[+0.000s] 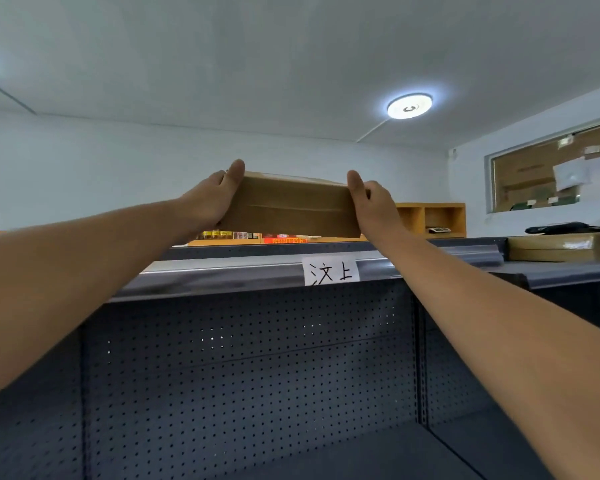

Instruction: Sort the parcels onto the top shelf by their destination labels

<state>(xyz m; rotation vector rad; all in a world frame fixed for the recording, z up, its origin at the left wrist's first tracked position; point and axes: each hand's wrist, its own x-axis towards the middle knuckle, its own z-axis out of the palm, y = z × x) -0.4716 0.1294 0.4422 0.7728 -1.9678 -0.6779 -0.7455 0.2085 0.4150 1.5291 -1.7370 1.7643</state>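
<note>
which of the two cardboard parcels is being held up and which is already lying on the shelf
The parcel above the handwritten label is held, gripped at its ends by the left hand and right hand. The other parcel lies flat at far right, untouched.

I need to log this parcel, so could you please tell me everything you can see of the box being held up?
The box is a flat, plain brown cardboard parcel, closed, with a tape seam along its near face. No label shows on the sides in view. It is held level, lifted above the top shelf, over the handwritten paper tag. The left hand grips its left end and the right hand its right end, thumbs up at the top edge. It appears not to touch the shelf.
</note>
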